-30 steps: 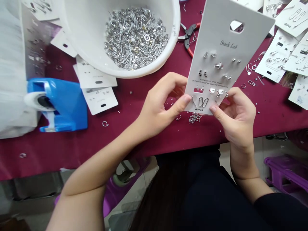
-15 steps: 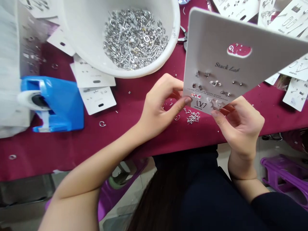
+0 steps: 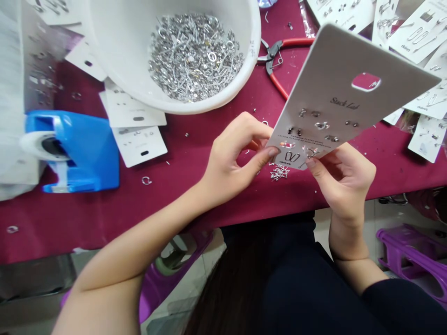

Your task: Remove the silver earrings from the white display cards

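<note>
A white earring card point(image 3: 349, 60) printed "Stack Lab", with several small earrings fixed in its lower half, is held up above the table. My left hand point(image 3: 237, 158) pinches its lower left corner between thumb and fingers. At the lower right edge my right hand point(image 3: 344, 179) grips the card, its thumb at a silver hoop earring point(image 3: 312, 153) and its fingers partly hidden behind. Below the card a small pile of silver pieces point(image 3: 279, 172) lies on the maroon cloth point(image 3: 188, 186).
A white bowl point(image 3: 249, 70) full of silver jewellery pieces stands behind my left hand. Red-handled pliers point(image 3: 275, 51) lie partly behind the card. A blue tape dispenser point(image 3: 87, 153) stands at left, near some earring cards point(image 3: 143, 144). More carded jewellery point(image 3: 415, 37) lies at right.
The card has tilted and its top has swung to the right and down, uncovering the pliers. Both hands keep hold of it, my right hand shifting slightly left.
</note>
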Demonstrator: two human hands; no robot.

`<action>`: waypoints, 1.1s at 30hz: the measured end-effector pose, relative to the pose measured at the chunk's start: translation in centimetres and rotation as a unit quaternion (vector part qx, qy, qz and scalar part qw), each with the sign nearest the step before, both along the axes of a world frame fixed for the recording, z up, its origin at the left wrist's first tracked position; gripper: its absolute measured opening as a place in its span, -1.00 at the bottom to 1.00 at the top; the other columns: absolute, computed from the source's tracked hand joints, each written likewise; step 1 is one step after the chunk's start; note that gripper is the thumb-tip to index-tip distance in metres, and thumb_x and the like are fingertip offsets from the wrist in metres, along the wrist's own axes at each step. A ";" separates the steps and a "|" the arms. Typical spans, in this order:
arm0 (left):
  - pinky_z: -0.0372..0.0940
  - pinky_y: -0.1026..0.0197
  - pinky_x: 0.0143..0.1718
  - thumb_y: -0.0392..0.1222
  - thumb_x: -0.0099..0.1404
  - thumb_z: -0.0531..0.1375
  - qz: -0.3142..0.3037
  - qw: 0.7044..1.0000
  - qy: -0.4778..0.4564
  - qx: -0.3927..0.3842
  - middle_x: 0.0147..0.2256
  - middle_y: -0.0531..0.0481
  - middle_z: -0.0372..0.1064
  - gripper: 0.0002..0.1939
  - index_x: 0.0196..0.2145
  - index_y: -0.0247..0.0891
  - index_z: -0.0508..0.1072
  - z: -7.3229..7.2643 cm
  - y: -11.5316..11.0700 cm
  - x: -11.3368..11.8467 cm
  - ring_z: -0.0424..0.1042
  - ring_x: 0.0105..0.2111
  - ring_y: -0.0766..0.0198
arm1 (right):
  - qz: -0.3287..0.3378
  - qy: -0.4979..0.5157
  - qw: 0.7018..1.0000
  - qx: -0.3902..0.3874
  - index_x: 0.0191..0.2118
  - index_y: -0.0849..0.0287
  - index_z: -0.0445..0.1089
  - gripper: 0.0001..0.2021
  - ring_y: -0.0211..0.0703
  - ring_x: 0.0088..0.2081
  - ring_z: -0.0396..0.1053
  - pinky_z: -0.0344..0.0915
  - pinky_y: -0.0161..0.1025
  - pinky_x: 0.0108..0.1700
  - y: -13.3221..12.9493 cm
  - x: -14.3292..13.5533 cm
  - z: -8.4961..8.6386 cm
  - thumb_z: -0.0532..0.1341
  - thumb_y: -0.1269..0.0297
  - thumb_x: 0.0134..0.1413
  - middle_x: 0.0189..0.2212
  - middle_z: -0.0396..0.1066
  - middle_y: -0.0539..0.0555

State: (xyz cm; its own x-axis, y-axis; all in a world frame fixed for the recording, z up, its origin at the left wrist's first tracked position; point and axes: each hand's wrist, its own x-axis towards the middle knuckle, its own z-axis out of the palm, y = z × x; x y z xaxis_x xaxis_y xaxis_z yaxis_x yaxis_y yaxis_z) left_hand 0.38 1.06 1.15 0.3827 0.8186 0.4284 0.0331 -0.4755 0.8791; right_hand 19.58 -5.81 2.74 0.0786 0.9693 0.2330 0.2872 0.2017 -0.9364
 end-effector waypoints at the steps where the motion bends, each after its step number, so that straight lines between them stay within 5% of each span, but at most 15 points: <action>1: 0.37 0.28 -0.45 -0.08 0.39 0.21 -0.002 1.000 0.001 0.008 -0.34 0.01 0.40 -0.91 -0.21 -0.10 0.47 0.1 0.0 0.0 0.36 -0.39 0.34 | 0.001 0.010 1.000 -0.010 -0.07 0.02 0.49 -0.77 -0.21 -0.28 0.57 0.60 -0.22 -0.20 0.0 0.0 0.0 0.30 0.43 0.16 -0.30 0.55 -0.08; 10: 0.40 0.21 -0.33 -0.06 0.50 0.00 -0.020 0.998 0.058 -0.005 -0.28 -0.02 0.42 -0.75 -0.12 -0.15 0.44 1.0 0.2 -0.3 0.45 -0.34 0.31 | -0.049 0.084 0.995 -0.001 -0.19 0.04 0.53 -0.85 -0.17 -0.34 0.57 0.62 -0.18 -0.28 -0.2 1.5 -1.2 0.37 0.36 0.09 -0.37 0.55 -0.05; 15: 0.40 0.25 -0.22 -0.30 0.44 0.05 -0.058 0.983 0.176 0.000 -0.30 0.00 0.44 -0.85 -0.17 -0.25 0.43 1.5 1.0 0.4 0.46 -0.31 0.33 | 0.052 0.205 0.977 0.027 -0.24 0.03 0.54 -0.87 -0.10 -0.31 0.60 0.62 -0.16 -0.30 -0.1 5.4 -1.2 0.36 0.14 0.11 -0.34 0.60 0.00; 20: 0.37 0.20 -0.17 -0.30 0.42 0.06 -0.059 0.963 0.260 0.046 -0.34 0.01 0.48 -0.86 -0.18 -0.24 0.42 1.5 2.9 3.4 0.45 -0.29 0.29 | 0.035 0.250 0.967 0.043 -0.30 0.02 0.51 -0.86 -0.17 -0.39 0.59 0.59 -0.24 -0.37 0.0 7.9 -1.0 0.41 0.14 0.05 -0.42 0.59 -0.02; 23: 0.35 0.08 -0.13 -0.28 0.38 0.09 -0.048 0.957 0.279 0.070 -0.33 0.00 0.46 -0.90 -0.22 -0.20 0.41 0.1 5.6 6.1 0.42 -0.25 0.19 | 0.044 0.268 0.961 0.049 -0.32 0.02 0.49 -0.86 -0.15 -0.41 0.58 0.57 -0.23 -0.40 0.2 8.4 -1.6 0.39 0.12 0.08 -0.45 0.57 -0.02; 28: 0.31 -0.04 -0.16 -0.16 0.24 0.26 -0.066 0.979 0.162 0.108 -0.41 -0.05 0.33 -0.93 -0.35 -0.12 0.42 -4.0 11.7 10.1 0.33 -0.27 0.06 | 0.112 0.256 0.957 0.076 -0.26 -0.02 0.48 -0.85 -0.08 -0.39 0.57 0.52 -0.18 -0.45 0.3 9.5 -2.9 0.26 0.07 0.16 -0.43 0.57 0.04; 33: 0.28 -0.07 -0.20 -0.05 0.20 0.31 -0.060 0.983 0.122 0.123 -0.37 -0.07 0.36 -0.89 -0.35 -0.02 0.45 -6.4 15.1 11.0 0.30 -0.25 0.00 | 0.164 0.263 0.948 0.071 -0.19 -0.04 0.50 -0.80 -0.04 -0.35 0.57 0.52 -0.14 -0.43 0.3 10.6 -3.2 0.24 0.02 0.16 -0.37 0.58 0.07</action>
State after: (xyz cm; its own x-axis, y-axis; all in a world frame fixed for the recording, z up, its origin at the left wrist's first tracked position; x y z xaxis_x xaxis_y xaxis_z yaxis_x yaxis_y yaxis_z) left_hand 11.34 16.14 -5.23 0.5870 0.6438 0.4909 0.1593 -0.6864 0.7096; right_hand 30.13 -5.53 -0.49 -0.0799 0.9236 0.3751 -0.3123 0.3341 -0.8893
